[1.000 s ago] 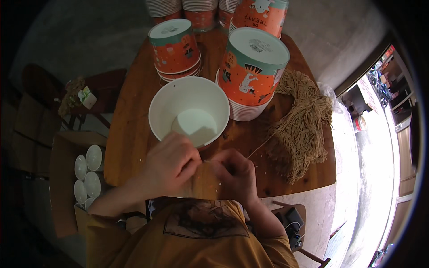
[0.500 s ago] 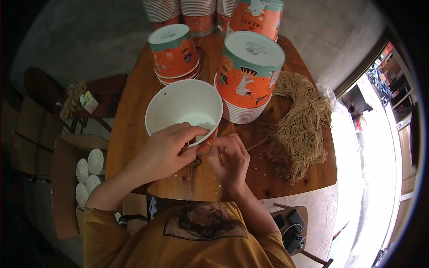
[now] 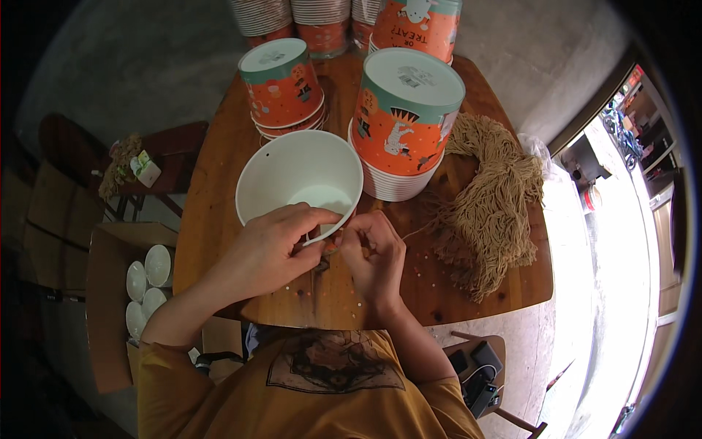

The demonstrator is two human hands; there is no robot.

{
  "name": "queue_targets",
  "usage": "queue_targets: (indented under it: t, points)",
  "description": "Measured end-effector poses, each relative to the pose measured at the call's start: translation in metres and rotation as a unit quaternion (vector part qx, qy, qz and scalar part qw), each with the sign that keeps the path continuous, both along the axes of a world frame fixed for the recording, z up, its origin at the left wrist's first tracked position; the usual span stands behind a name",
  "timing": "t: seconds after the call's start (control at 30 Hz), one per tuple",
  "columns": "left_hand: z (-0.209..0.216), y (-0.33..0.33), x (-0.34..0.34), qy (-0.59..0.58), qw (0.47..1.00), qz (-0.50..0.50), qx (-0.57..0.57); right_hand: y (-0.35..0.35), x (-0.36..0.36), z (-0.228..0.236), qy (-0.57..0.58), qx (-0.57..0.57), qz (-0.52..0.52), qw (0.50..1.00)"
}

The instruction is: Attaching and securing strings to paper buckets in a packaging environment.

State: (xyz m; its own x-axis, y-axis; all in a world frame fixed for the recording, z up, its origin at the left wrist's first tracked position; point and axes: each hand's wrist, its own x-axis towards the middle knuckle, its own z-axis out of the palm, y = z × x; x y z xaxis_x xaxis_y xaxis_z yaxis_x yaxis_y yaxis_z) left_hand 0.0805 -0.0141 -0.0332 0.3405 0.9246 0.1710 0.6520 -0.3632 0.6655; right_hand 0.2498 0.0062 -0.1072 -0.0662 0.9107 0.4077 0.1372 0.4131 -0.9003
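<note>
A paper bucket (image 3: 278,172), white inside, stands tilted with its mouth toward me on the wooden table. My left hand (image 3: 270,245) grips its near rim, fingers inside and thumb outside. A small hole shows in the wall opposite. Just right of that rim, my right hand (image 3: 376,256) is closed in a pinch on a thin tan cord (image 3: 415,233), whose tail trails out to the right. The cord's end by the rim is hidden by my fingers. A thick bundle of tan cords (image 3: 501,212) lies at the table's right side.
Upside-down stacks of orange-and-green buckets (image 3: 404,121) and a shorter stack (image 3: 281,84) stand behind the bucket. More stacked buckets (image 3: 322,25) line the back. Small dots are scattered on the table (image 3: 344,304). At lower left, a cardboard box (image 3: 110,293) holds several white buckets.
My right hand has shifted slightly up and left beside the rim, its fingers a little more curled. My left hand keeps its grip, and the bucket has barely moved.
</note>
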Motion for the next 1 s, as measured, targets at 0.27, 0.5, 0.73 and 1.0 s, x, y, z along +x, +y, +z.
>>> queue_targets:
  t: [0.27, 0.5, 0.73, 1.0]
  points:
    - [0.003, 0.004, -0.001, 0.006, 0.998, -0.028, -0.049, -0.002, 0.0, -0.002, -0.035, 0.042, -0.025, 0.998]
    - [-0.005, 0.03, 0.002, -0.028, 0.992, -0.066, -0.106, -0.004, 0.002, -0.002, -0.037, 0.037, -0.038, 0.998]
    - [-0.008, 0.033, 0.005, 0.054, 0.997, -0.047, -0.006, -0.006, 0.015, -0.005, -0.051, -0.022, -0.004, 0.998]
    - [0.004, 0.028, 0.004, -0.256, 0.94, -0.033, -0.223, -0.014, 0.024, 0.009, -0.06, -0.034, 0.09, 0.994]
